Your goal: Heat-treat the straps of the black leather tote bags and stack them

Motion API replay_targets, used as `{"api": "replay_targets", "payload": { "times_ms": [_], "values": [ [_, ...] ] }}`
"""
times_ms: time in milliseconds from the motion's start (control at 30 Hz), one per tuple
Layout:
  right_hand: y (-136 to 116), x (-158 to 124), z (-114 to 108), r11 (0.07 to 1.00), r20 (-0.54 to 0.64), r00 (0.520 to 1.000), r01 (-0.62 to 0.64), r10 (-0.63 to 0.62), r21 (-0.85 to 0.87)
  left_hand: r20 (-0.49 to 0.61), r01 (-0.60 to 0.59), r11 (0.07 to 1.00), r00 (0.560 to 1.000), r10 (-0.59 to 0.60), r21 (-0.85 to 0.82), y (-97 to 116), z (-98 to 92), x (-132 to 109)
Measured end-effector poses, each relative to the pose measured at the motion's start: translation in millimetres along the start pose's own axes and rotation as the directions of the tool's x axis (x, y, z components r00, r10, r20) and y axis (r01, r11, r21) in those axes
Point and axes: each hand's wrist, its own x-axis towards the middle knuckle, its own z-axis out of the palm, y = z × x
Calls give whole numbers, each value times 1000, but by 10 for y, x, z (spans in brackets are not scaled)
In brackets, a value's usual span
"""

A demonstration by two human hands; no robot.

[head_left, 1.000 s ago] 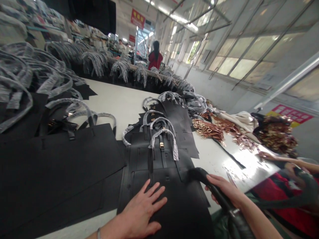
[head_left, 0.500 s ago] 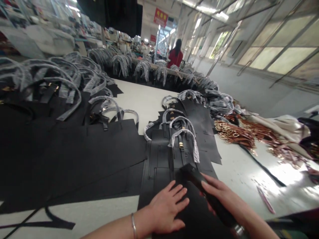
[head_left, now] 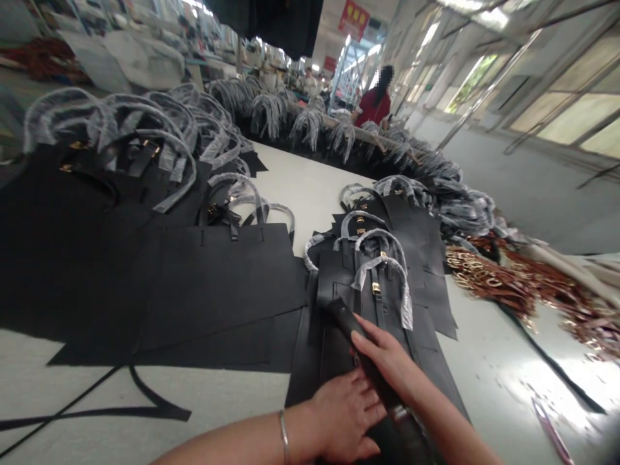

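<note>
My left hand point(head_left: 346, 413) lies flat with fingers stretched out on a black leather bag panel point(head_left: 332, 345); the tool and my other hand partly cover its fingertips. My right hand point(head_left: 387, 355) is wrapped round the handle of a black hand-held tool point(head_left: 341, 316). Its broad, flat head is over the panel, at the left of the stack; I cannot tell if it touches. Just beyond, a bag handle point(head_left: 404, 284) in clear plastic wrap curves over the stacked panels, beside a strap with a gold buckle point(head_left: 376, 289).
Many black bag panels point(head_left: 217, 284) with wrapped handles cover the left of the white table point(head_left: 310, 171). Brown straps with gold rings point(head_left: 479, 271) lie at right, near a pink slim tool point(head_left: 552, 429). Black strips point(head_left: 159, 411) lie front left. A person in red point(head_left: 372, 106) stands far back.
The tool in my right hand has moved left across the panel, its head now above my left fingers. My left hand stays flat on the panel. The view has swung left.
</note>
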Motion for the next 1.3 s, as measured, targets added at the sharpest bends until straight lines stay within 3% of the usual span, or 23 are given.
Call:
{"api": "replay_targets", "payload": {
  "times_ms": [100, 233, 367, 500, 567, 667, 833, 967, 1167, 1300],
  "values": [
    [62, -71, -117, 999, -143, 989, -18, 24, 47, -68, 74, 997, 995, -75, -10, 60, 94, 27],
    [245, -356, -234, 996, -239, 969, -52, 67, 70, -150, 194, 980, 969, -197, -33, 155, 270, 160],
    [493, -671, -172, 983, -279, 948, -120, 154, 136, -187, 239, 962, 947, -261, -135, 47, 222, 193],
    [612, -838, -78, 956, -184, 951, -210, 249, 206, -162, 316, 924, 922, -353, -213, -192, -60, -91],
    [577, -838, -52, 947, -116, 956, -240, 269, 211, -116, 222, 960, 963, -243, -173, -240, -153, -269],
    [430, -733, -20, 955, 12, 969, -245, 247, 165, -82, 56, 990, 994, -67, -129, -197, -147, -437],
    [91, -377, 111, 969, 239, 945, -243, 223, 54, -97, 49, 997, 994, -54, -57, -111, -31, -438],
    [-84, -195, 175, 978, 245, 951, -204, 191, 31, -75, 24, 1000, 997, -24, 8, -128, -47, -423],
    [-59, -288, 18, 955, 284, 914, -295, 289, -21, -64, -39, 996, 997, 44, 86, -152, -74, -442],
    [-82, -169, 99, 957, 304, 914, -288, 269, 21, -89, -26, 998, 996, 31, 59, -137, -93, -433]
  ]
}}
